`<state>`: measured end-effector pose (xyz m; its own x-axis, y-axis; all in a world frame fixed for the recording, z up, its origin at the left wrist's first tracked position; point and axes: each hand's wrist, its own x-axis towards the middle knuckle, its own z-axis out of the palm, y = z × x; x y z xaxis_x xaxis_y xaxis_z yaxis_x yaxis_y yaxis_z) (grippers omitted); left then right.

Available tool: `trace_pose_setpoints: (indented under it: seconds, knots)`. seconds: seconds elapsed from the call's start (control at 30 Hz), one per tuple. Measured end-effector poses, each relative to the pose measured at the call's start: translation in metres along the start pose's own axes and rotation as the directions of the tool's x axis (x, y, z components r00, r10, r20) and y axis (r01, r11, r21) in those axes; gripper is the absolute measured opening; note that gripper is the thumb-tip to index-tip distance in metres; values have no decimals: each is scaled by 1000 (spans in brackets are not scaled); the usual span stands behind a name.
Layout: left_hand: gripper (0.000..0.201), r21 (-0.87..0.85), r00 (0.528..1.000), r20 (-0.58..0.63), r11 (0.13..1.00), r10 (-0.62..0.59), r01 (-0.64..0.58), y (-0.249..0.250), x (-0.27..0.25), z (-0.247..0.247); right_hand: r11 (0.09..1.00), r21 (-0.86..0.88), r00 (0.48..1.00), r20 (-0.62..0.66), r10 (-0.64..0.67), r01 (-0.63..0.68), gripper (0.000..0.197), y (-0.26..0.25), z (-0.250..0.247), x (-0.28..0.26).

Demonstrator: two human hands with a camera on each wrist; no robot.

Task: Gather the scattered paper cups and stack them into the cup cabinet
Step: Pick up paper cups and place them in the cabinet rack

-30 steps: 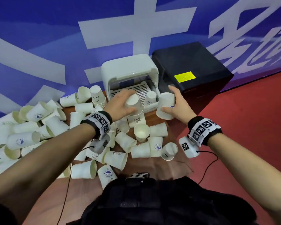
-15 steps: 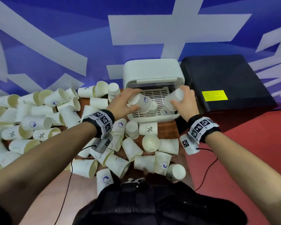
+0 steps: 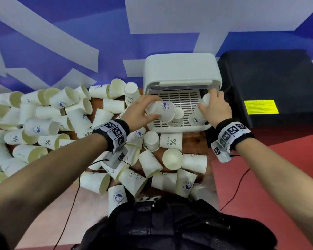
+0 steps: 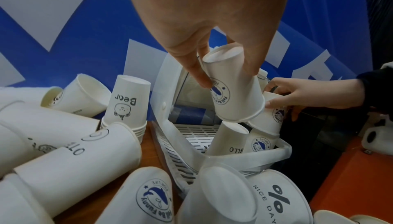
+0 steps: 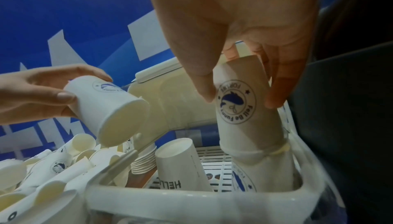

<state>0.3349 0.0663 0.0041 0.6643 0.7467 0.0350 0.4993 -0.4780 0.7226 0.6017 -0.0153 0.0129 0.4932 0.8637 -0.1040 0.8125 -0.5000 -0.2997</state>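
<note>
The white cup cabinet (image 3: 182, 69) stands open at the table's back, its slatted tray (image 3: 181, 100) showing. My left hand (image 3: 143, 112) grips an inverted dolphin-logo cup (image 3: 163, 110) (image 4: 231, 89) tilted above an upside-down "HELLO" cup (image 4: 228, 142) (image 5: 182, 163) on the tray. My right hand (image 3: 213, 107) grips another dolphin-logo cup (image 5: 242, 106), mouth down, over a cup (image 5: 261, 173) standing in the tray's right front corner; the two overlap. Loose paper cups (image 3: 43, 127) lie scattered over the table's left and front.
A black box (image 3: 271, 83) with a yellow label (image 3: 260, 106) stands right of the cabinet. A small stack of cups (image 4: 125, 106) stands just left of the cabinet. Red floor (image 3: 278, 168) lies to the right of the table edge. A blue and white wall rises behind.
Both hands have carried their cups forward from in front of the cabinet into its opening. The right cup now sits over the corner cup; the left cup hangs above the tray.
</note>
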Motion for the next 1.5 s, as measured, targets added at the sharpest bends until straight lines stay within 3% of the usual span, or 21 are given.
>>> trace_pose_setpoints:
  seconds: [0.13, 0.4, 0.57, 1.0, 1.33, 1.5]
  knots:
    - [50, -28, 1000, 20, 1000, 3, -2, -4, 3, 8, 999, -46, 1000, 17, -14, 15, 52, 2, 2, 2]
    - [52, -18, 1000, 28, 1000, 6, -6, -2, 10, 11, 991, 103, 989, 122, 78, -91, 51, 10, -9, 3]
    - [52, -26, 1000, 10, 1000, 16, -16, -1, 10, 11, 999, 21, 996, 80, 43, -45, 51, 17, -12, 2]
    - [54, -76, 999, 38, 996, -33, 36, -12, -1, 10, 999, 35, 995, 97, 2, -5, 46, -2, 13, 7]
    - [55, -26, 995, 73, 997, -69, 72, -10, -2, 8, 994, -108, 973, 228, 28, -3, 51, 2, 46, 5]
    - [50, 5, 995, 79, 998, 62, -63, -4, 4, 9, 998, -55, 986, 165, 20, -11, 63, 7, 37, -6]
